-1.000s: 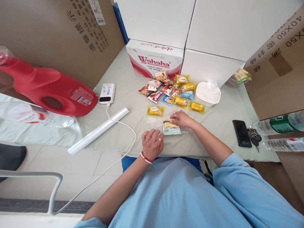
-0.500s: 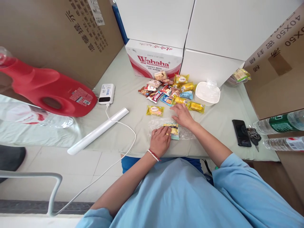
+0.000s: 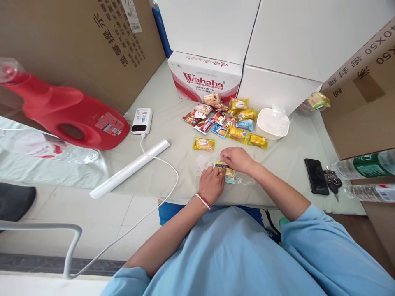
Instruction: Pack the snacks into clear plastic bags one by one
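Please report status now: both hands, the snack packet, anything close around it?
Left hand and right hand both on snack packet inside clear bag. Yellow packet just beyond, apart.

Both hands cover most of the snack packet point(image 3: 228, 174) at frame centre, its print too small to read, while the red jug point(image 3: 61, 113) and two bottles point(image 3: 367, 164) run off the left and right edges.

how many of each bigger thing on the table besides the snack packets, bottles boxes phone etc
red detergent jug: 1
clear plastic bottles: 3
Wahaha box: 1
white bowl: 1
black phone: 1
power bank: 1
white tube: 1
key bunch: 1
total: 10
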Demonstrator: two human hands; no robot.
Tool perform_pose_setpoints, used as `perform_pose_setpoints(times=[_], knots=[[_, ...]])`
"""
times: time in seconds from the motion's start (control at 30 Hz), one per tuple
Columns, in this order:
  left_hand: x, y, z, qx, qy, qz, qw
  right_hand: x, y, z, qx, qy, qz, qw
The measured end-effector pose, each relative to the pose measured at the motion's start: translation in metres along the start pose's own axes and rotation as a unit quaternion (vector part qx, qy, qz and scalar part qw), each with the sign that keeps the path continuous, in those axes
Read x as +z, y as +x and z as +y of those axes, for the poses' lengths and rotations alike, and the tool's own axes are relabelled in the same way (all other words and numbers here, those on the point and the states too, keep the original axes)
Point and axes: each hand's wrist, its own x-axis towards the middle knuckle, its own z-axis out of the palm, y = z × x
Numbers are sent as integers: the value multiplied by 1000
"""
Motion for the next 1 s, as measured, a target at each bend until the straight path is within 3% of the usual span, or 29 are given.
perform_pose_setpoints(times=[0.13, 0.27, 0.33, 0.4, 0.5, 0.57, 0.73, 0.87, 1.0], knots=[[4, -2, -9, 13, -44, -11, 999, 31, -33, -23, -30, -4, -14, 999], [1, -17, -33, 27, -114, -10, 993, 58, -47, -23, -49, 24, 24, 998], [-3, -23, -50, -43, -181, 38, 982, 63, -50, -21, -55, 14, 29, 998], [-7, -23, -66, -160, -223, 116, 955, 62, -50, -19, -61, 3, 25, 998], [-12, -9, -79, -286, -183, 164, 926, 54, -51, -20, -81, 1, 25, 996], [-14, 2, -78, -312, -161, 137, 926, 48, -51, -22, -96, 6, 27, 995], [-23, 13, -63, -266, -202, 40, 942, 44, -50, -25, -111, 7, 16, 994], [-27, 17, -49, -253, -242, 28, 936, 48, -49, -26, -121, 18, 24, 992], [-19, 29, -30, -234, -266, 32, 935, 49, -54, -24, -161, 65, 32, 984]])
